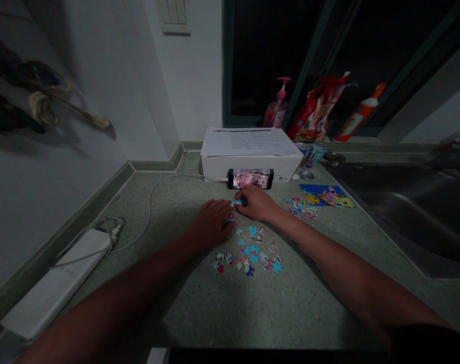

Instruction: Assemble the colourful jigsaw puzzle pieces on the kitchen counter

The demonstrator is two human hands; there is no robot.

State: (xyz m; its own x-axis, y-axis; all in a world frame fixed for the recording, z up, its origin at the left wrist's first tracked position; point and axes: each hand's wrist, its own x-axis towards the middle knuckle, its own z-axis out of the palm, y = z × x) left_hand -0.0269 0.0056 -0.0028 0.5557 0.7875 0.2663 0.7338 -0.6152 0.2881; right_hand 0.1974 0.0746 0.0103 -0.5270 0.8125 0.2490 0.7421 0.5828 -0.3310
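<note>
My right hand [257,203] pinches a light blue jigsaw piece [237,202] just in front of a propped-up phone [252,181]. Facing it from the left, my left hand [211,225] lies flat on the counter with its fingers stretched out. A red and blue jigsaw piece [232,216] sits at the fingers of my left hand, partly covered. Whether the two pieces are joined I cannot tell. Nearer to me, several loose jigsaw pieces [254,251] are spread in blue, white, pink and red.
A white box [248,142] stands behind the phone. On the right lie a heap of small pieces [301,208] and a colourful picture sheet [326,195], beside a metal sink [404,212]. A cable [151,202] runs left to a white power strip [58,283]. A pink pump bottle [277,108] stands behind.
</note>
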